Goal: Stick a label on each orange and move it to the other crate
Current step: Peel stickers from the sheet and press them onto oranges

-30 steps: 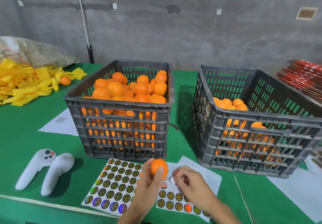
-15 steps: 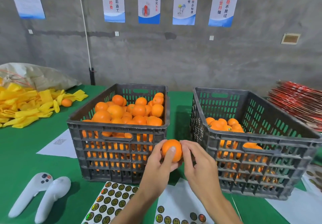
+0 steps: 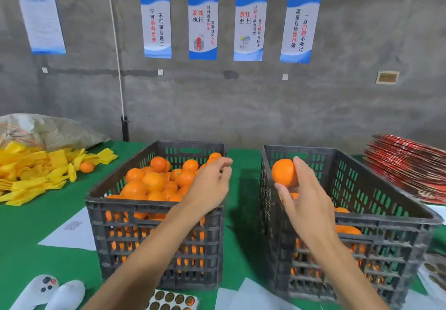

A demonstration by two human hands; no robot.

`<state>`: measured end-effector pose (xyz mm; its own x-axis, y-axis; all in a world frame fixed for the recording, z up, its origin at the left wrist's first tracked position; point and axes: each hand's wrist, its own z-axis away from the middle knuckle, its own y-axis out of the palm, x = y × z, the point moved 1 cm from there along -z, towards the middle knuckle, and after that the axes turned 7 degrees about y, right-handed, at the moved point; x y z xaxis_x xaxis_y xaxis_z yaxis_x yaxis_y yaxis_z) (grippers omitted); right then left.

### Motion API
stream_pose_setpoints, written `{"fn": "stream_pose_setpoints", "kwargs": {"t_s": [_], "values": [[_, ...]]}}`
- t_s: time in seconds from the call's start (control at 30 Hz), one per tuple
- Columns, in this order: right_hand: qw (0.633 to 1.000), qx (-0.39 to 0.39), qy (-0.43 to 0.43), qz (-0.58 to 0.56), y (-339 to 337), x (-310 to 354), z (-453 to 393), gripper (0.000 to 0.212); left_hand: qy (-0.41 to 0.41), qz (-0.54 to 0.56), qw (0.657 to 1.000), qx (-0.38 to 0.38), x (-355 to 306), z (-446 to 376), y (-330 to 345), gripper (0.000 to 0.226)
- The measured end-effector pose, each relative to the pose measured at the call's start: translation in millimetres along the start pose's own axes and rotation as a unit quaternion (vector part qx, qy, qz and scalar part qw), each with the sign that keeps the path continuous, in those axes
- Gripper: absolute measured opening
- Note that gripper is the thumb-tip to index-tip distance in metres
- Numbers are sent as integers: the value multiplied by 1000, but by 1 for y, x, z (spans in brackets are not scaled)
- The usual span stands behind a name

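Two dark grey slatted crates stand side by side on the green table. The left crate (image 3: 154, 213) is heaped with oranges (image 3: 154, 181). The right crate (image 3: 386, 223) holds fewer oranges (image 3: 347, 229) low inside. My right hand (image 3: 301, 196) holds one orange (image 3: 283, 172) in its fingertips above the right crate's near left corner. My left hand (image 3: 210, 184) hovers over the right side of the left crate with loosely bent fingers, holding nothing. A label sheet (image 3: 172, 300) with round stickers shows at the bottom edge.
Two white controllers (image 3: 48, 290) lie at the front left. Yellow foam sleeves (image 3: 31, 172) and a stray orange (image 3: 87, 167) sit at the far left by a sack. Red flat stacks (image 3: 407, 165) rise at the right. White paper sheets (image 3: 72, 232) lie around the crates.
The orange passed from my left hand to my right and rose over the right crate. My left hand moved up over the left crate. The view tilted upward.
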<state>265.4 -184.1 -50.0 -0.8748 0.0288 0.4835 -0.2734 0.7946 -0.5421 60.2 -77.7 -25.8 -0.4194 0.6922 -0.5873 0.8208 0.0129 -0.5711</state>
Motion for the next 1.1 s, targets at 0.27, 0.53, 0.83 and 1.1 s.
{"fn": "stream_pose_setpoints", "kwargs": {"t_s": [0.27, 0.53, 0.83, 1.1], "values": [[997, 31, 69, 17, 4, -38, -15, 51, -192, -177, 875, 409, 45, -43, -23, 64], [997, 27, 78, 10, 5, -33, -16, 41, -195, -140, 909, 341, 76, -49, -2, 71], [970, 76, -134, -186, 21, 29, 15, 45, -76, 195, 976, -56, 11, 19, -25, 63], [953, 104, -179, -220, 26, 39, 78, 58, -123, 418, 900, -25, -3, 112, -5, 51]]}}
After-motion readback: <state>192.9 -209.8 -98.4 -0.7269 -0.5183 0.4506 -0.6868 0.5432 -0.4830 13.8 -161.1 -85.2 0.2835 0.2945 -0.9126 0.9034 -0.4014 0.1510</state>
